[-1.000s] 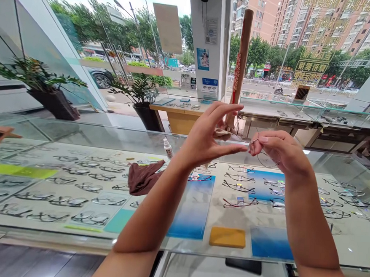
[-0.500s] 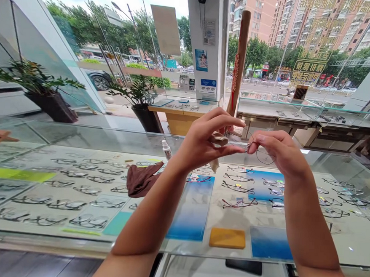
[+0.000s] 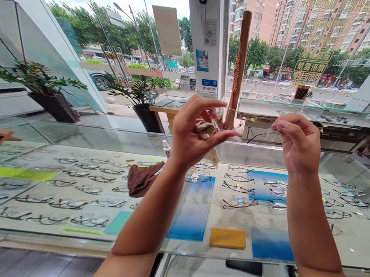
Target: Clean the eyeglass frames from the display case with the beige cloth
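A pair of thin-rimmed eyeglasses (image 3: 246,118) is held up above the glass counter, stretched between both hands. My left hand (image 3: 193,128) grips it at one lens, thumb below and index finger above. A pale cloth (image 3: 213,156) is tucked in the same palm and hangs below it. With thumb and fingertips pinched, my right hand (image 3: 295,140) holds the other end of the eyeglasses; the exact part is too fine to make out. Under the left forearm, a brown cloth (image 3: 144,180) lies crumpled on the counter, near a white spray bottle (image 3: 167,148).
Rows of eyeglass frames (image 3: 68,204) lie inside the glass display counter (image 3: 177,248). A yellow-orange block (image 3: 228,238) and blue panels (image 3: 187,223) are between my forearms. Beyond stand potted plants (image 3: 54,104), a wooden post (image 3: 241,62) and another display case (image 3: 279,107).
My right hand has moved right and slightly up, away from the left, and the eyeglasses now span the gap. My left hand has shifted a little left and keeps the pale cloth.
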Tool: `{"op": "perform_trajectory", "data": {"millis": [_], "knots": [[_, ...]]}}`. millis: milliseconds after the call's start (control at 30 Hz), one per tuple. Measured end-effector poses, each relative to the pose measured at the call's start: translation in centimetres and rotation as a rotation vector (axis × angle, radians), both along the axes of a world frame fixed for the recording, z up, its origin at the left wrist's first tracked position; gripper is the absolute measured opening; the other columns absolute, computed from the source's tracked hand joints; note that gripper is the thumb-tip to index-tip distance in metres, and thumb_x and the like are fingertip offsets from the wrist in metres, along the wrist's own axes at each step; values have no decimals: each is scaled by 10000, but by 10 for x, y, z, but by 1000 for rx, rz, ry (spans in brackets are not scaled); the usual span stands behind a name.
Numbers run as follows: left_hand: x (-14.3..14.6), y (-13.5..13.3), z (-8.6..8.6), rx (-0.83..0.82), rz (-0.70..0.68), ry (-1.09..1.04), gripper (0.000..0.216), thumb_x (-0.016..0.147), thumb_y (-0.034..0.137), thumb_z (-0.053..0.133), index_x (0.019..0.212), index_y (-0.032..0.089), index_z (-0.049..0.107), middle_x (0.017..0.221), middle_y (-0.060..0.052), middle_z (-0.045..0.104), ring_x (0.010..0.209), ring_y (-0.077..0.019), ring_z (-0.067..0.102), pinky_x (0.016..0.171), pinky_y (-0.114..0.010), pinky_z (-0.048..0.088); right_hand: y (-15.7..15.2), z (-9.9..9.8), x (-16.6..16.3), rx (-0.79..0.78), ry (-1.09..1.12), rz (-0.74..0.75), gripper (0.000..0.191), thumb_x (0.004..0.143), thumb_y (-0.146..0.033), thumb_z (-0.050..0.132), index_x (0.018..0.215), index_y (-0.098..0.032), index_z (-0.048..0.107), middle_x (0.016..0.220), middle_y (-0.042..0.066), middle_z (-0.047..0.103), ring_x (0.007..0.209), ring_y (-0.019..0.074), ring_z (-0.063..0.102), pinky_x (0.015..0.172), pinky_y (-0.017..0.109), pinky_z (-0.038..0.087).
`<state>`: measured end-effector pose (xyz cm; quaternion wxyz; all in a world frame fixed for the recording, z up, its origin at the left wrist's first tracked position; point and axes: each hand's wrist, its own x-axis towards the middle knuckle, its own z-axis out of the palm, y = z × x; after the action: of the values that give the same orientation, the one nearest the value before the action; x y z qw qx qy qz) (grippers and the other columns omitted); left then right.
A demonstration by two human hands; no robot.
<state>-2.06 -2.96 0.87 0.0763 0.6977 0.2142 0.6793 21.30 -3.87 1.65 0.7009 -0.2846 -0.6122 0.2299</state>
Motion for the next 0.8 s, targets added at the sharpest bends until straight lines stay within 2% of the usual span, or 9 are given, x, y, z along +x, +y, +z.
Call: {"op": "perform_trajectory", "data": {"millis": [233, 333, 433, 533, 800], "knots": [[-1, 4, 0, 69, 14, -6, 416, 743, 432, 924, 1093, 274, 763, 928, -19, 623, 738, -136, 514, 677, -298, 434, 1, -1, 3, 64, 11, 23, 120, 833, -329, 710, 738, -270, 667, 775, 6, 628, 808, 175, 604, 851, 374, 533], [-2, 10, -2, 114, 64, -23, 451, 714, 459, 937, 1087, 280, 756, 928, -19, 644, 733, -141, 533, 646, -302, 441, 4, -4, 5, 134, -44, 3, 86, 832, -373, 716, 837, -287, 710, 856, 5, 681, 848, 188, 643, 847, 387, 550], [-4, 19, -4, 217, 113, -1, 482, 714, 481, 932, 1111, 290, 737, 922, -11, 654, 721, -141, 549, 614, -303, 450, 6, -6, 6, 233, -179, -49, 231, 814, -423, 765, 1020, -321, 748, 982, 0, 725, 921, 207, 679, 855, 404, 556], [-3, 24, -5, 252, 155, 24, 472, 754, 505, 901, 1133, 288, 723, 940, -16, 664, 732, -141, 571, 612, -300, 471, 4, -7, 5, 287, -321, -107, 346, 811, -433, 812, 1138, -342, 744, 1069, -3, 738, 985, 215, 696, 895, 414, 544], [5, 17, -5, 245, 157, 1, 462, 748, 498, 910, 1105, 262, 737, 880, -7, 666, 684, -127, 561, 575, -291, 476, 1, -8, -1, 285, -395, -212, 408, 834, -533, 792, 1178, -324, 720, 1090, 19, 744, 1008, 221, 701, 886, 411, 551]]}}
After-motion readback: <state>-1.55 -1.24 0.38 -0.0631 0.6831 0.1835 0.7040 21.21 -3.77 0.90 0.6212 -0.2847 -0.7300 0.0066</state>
